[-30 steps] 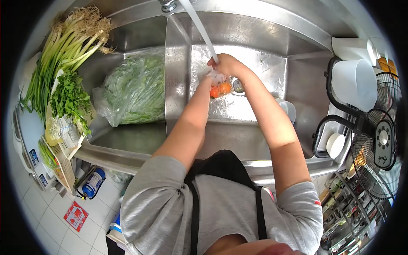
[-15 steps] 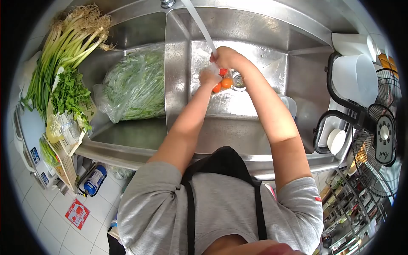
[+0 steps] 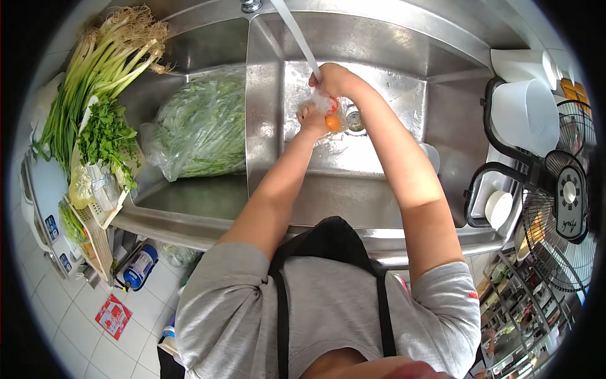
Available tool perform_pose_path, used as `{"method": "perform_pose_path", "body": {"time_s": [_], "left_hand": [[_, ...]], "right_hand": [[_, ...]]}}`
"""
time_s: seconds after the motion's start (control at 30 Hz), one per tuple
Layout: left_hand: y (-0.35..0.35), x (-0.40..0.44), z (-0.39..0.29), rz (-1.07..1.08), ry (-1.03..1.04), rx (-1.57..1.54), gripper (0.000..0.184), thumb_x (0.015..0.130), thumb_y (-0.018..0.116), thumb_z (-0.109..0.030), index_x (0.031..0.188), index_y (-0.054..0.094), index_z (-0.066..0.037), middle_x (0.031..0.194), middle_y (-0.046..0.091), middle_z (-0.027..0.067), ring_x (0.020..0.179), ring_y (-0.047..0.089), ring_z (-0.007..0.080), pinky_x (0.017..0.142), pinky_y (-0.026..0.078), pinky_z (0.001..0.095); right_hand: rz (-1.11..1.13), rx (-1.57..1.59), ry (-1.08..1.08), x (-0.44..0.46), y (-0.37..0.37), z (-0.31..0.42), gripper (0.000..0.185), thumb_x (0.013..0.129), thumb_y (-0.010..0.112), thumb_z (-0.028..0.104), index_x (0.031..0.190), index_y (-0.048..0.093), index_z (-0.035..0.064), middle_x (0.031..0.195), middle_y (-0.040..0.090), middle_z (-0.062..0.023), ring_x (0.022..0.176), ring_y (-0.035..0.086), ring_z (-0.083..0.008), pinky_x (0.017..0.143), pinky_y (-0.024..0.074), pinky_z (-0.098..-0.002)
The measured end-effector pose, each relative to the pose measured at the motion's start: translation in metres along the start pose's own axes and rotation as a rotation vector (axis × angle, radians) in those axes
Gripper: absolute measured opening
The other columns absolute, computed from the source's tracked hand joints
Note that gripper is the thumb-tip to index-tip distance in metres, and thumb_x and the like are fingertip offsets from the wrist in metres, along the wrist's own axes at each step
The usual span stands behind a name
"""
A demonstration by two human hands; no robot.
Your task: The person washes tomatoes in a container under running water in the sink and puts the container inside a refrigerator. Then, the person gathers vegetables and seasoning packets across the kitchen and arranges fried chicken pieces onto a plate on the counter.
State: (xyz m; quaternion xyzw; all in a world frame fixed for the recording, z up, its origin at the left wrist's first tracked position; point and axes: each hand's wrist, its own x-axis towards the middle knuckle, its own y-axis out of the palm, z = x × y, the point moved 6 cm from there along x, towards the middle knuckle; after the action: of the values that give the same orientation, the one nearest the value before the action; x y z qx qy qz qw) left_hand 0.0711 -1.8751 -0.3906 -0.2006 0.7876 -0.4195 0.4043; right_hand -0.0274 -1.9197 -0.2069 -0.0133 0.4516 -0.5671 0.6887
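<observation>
In the right basin of the steel sink [image 3: 454, 107], my left hand [image 3: 310, 120] lies under the running water with its fingers apart, beside an orange tomato [image 3: 332, 123]. A red tomato [image 3: 333, 101] shows partly behind the splash. Both seem to sit in something clear, whose shape I cannot make out. My right hand [image 3: 334, 81] is curled at the lower end of the pale spout [image 3: 295, 31], above the tomatoes. What its fingers grip is hidden. The drain [image 3: 355, 121] lies just right of the tomatoes.
A bag of leafy greens [image 3: 202, 126] fills much of the left basin. Spring onions [image 3: 82, 95] and herbs [image 3: 107, 136] lie at the left edge. White tubs [image 3: 524, 117] and a black fan [image 3: 570, 196] stand at the right.
My left hand has spread its fingers and shifted slightly. The tomatoes have moved, with fewer in sight. My right hand has risen a little.
</observation>
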Motion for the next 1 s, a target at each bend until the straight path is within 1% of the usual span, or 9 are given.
{"method": "perform_pose_path", "body": {"time_s": [0.27, 0.33, 0.43, 0.47, 0.5, 0.57, 0.6, 0.83, 1.0], "left_hand": [[0.004, 0.036, -0.011, -0.065, -0.133, -0.143, 0.062, 0.072, 0.053, -0.048, 0.12, 0.045, -0.01, 0.12, 0.047, 0.0135, 0.116, 0.037, 0.0272, 0.098, 0.015, 0.0438], [0.015, 0.043, -0.007, -0.415, -0.038, -0.122, 0.054, 0.075, 0.053, -0.042, 0.116, 0.046, -0.008, 0.112, 0.052, 0.0114, 0.105, 0.048, 0.025, 0.087, 0.031, 0.0448], [-0.058, 0.017, -0.028, 0.038, 0.115, -0.784, 0.05, 0.076, 0.053, -0.039, 0.114, 0.046, -0.007, 0.106, 0.053, 0.0114, 0.095, 0.054, 0.0263, 0.077, 0.042, 0.0428], [-0.044, 0.014, -0.019, 0.116, -0.097, -1.261, 0.043, 0.077, 0.055, -0.029, 0.111, 0.044, -0.007, 0.098, 0.055, 0.0107, 0.085, 0.058, 0.0279, 0.067, 0.048, 0.0384], [-0.047, 0.009, -0.012, 0.116, -0.097, -1.256, 0.043, 0.077, 0.055, -0.029, 0.111, 0.044, -0.007, 0.098, 0.055, 0.0107, 0.085, 0.058, 0.0279, 0.067, 0.048, 0.0384], [-0.053, -0.011, -0.015, 0.494, 0.011, -2.072, 0.042, 0.08, 0.051, -0.036, 0.109, 0.046, -0.006, 0.098, 0.057, 0.0097, 0.088, 0.056, 0.0251, 0.078, 0.046, 0.0373], [-0.05, -0.011, -0.011, 0.428, -0.085, -2.111, 0.04, 0.081, 0.051, -0.036, 0.106, 0.048, -0.005, 0.093, 0.058, 0.0074, 0.079, 0.055, 0.0201, 0.066, 0.046, 0.0289], [-0.027, 0.001, 0.006, 0.605, -0.11, -2.071, 0.038, 0.085, 0.042, -0.043, 0.103, 0.05, -0.01, 0.087, 0.059, 0.0054, 0.07, 0.055, 0.016, 0.055, 0.04, 0.0208], [-0.046, -0.017, -0.001, 0.442, -0.416, -1.999, 0.034, 0.086, 0.04, -0.04, 0.097, 0.051, -0.01, 0.08, 0.059, 0.0058, 0.061, 0.051, 0.0135, 0.045, 0.035, 0.0184]], "right_hand": [[-0.015, -0.311, -0.044, 0.002, 0.006, 0.012, 0.037, 0.064, 0.052, -0.002, 0.097, 0.063, 0.0085, 0.092, 0.062, -0.0127, 0.087, 0.059, -0.0262, 0.075, 0.0465, -0.032], [-0.015, -0.124, 0.005, 0.0, 0.005, 0.002, 0.035, 0.063, 0.054, -0.001, 0.096, 0.063, 0.0076, 0.087, 0.063, -0.0134, 0.08, 0.061, -0.0251, 0.071, 0.0479, -0.0318], [-0.107, -0.081, 0.017, -0.001, -0.008, 0.001, 0.028, 0.065, 0.055, 0.0, 0.092, 0.064, 0.0043, 0.08, 0.064, -0.0138, 0.068, 0.062, -0.0206, 0.063, 0.0485, -0.0292], [-0.13, -0.083, -0.024, 0.003, -0.008, 0.0, 0.026, 0.066, 0.055, 0.003, 0.09, 0.065, 0.005, 0.08, 0.064, -0.0135, 0.07, 0.062, -0.0208, 0.064, 0.0481, -0.0294], [-0.132, -0.079, -0.026, 0.003, -0.009, 0.0, 0.026, 0.066, 0.055, 0.003, 0.09, 0.065, 0.005, 0.08, 0.064, -0.0135, 0.07, 0.062, -0.0208, 0.064, 0.0481, -0.0294], [-0.178, 0.034, -0.133, 0.002, -0.014, 0.008, 0.024, 0.067, 0.055, 0.004, 0.089, 0.065, 0.0055, 0.08, 0.064, -0.0129, 0.072, 0.062, -0.0205, 0.066, 0.0477, -0.0302], [-0.182, 0.037, -0.138, 0.001, -0.017, 0.011, 0.024, 0.067, 0.055, 0.004, 0.089, 0.065, 0.0055, 0.08, 0.064, -0.0129, 0.072, 0.062, -0.0205, 0.066, 0.0477, -0.0302], [-0.155, -0.125, -0.127, 0.004, -0.013, 0.02, 0.022, 0.071, 0.054, 0.006, 0.088, 0.065, 0.0132, 0.088, 0.063, -0.0127, 0.083, 0.06, -0.0269, 0.073, 0.0466, -0.0345], [-0.154, -0.211, -0.17, 0.006, -0.009, 0.023, 0.021, 0.069, 0.056, 0.006, 0.087, 0.065, 0.0118, 0.088, 0.063, -0.0118, 0.084, 0.06, -0.0271, 0.073, 0.0472, -0.0345]]}}
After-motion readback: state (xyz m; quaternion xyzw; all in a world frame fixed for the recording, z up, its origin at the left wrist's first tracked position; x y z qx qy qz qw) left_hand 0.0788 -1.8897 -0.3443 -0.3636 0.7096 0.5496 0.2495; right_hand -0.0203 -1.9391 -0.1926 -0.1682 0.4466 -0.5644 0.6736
